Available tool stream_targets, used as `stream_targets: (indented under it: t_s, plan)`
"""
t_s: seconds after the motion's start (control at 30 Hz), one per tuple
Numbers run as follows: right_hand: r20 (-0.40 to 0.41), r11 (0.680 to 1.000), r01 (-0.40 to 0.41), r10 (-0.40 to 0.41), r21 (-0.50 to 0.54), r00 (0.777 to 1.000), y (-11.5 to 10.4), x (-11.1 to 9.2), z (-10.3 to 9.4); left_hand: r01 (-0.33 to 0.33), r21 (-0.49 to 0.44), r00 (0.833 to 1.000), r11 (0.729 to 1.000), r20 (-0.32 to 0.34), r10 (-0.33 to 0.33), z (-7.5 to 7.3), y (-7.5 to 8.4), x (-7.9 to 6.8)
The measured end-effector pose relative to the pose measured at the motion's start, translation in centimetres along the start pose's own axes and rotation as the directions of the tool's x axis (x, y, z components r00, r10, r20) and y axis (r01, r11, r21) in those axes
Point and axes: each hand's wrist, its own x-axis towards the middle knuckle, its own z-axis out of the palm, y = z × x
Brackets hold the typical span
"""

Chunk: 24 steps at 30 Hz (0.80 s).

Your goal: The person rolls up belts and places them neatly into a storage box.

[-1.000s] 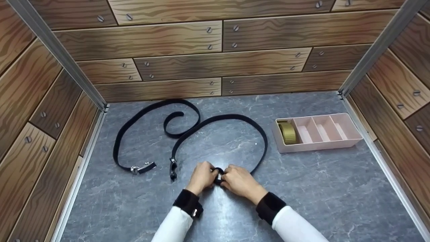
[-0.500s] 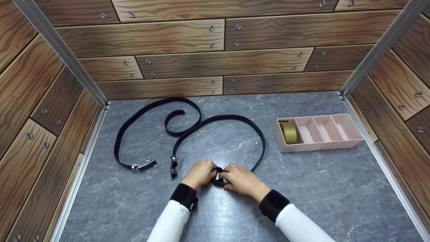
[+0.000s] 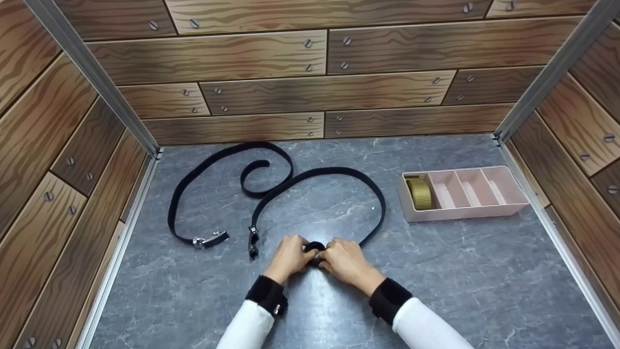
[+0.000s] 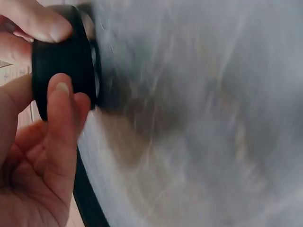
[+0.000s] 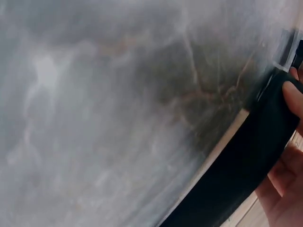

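Our left hand, our right hand, both pinching a black belt, its coiled end between them

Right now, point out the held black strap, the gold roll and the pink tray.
Held black strap (image 4: 65,59): left wrist view, outer face of its coiled part.
Gold roll (image 3: 421,195): head view, curved outer side.
Pink tray (image 3: 465,213): head view, near long wall.

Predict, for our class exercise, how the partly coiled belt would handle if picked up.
The belt is probably bendy, since its free length curves. Its coil might spring loose, as no tie shows. Being a narrow strap, it's likely fairly light.
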Motion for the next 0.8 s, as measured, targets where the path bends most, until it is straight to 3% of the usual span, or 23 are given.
stream_targets:
  t_s: [0.13, 0.2, 0.37, 0.43, 0.5, 0.57, 0.67, 0.73, 0.8]
  plan:
    - [0.036, 0.998, 0.027, -0.029, 0.054, 0.999, 0.3, 0.0, -0.2, -0.001, -0.018, 1.000, 1.000, -0.003, 0.001, 0.0, 0.1, -0.2]
    - [0.061, 0.995, 0.073, -0.078, 0.074, 0.995, 0.7, 0.0, -0.3, -0.028, 0.001, 0.999, 1.000, 0.045, 0.028, -0.3, 0.1, -0.1]
    - [0.076, 0.984, 0.169, -0.173, 0.060, 0.982, 1.5, -0.1, -0.5, -0.184, 0.092, 0.971, 0.979, 0.170, 0.166, -0.8, -0.2, 0.4]
    - [0.060, 0.982, 0.183, -0.186, 0.041, 0.981, 1.6, -0.1, -0.4, -0.248, 0.136, 0.959, 0.959, 0.174, 0.223, -0.9, -0.3, 0.5]
    - [0.041, 0.982, 0.189, -0.190, 0.025, 0.981, 1.5, -0.1, -0.2, -0.258, 0.148, 0.958, 0.955, 0.164, 0.234, -0.8, -0.2, 0.5]
    - [0.025, 0.984, 0.176, -0.177, 0.012, 0.984, 1.3, -0.1, 0.0, -0.208, 0.134, 0.973, 0.969, 0.133, 0.190, -0.6, -0.1, 0.3]
    - [0.011, 0.992, 0.128, -0.128, -0.005, 0.992, 0.8, 0.0, 0.1, -0.061, 0.055, 0.996, 0.997, 0.071, 0.057, -0.2, 0.1, -0.1]
    - [0.001, 0.995, 0.095, -0.095, -0.016, 0.996, 0.5, 0.0, 0.2, 0.032, -0.001, 0.999, 0.999, 0.026, -0.032, 0.0, 0.3, -0.4]
    - [-0.014, 0.997, 0.079, -0.079, -0.028, 0.997, 0.2, 0.1, 0.3, 0.077, -0.026, 0.997, 0.997, -0.013, -0.077, 0.1, 0.4, -0.6]
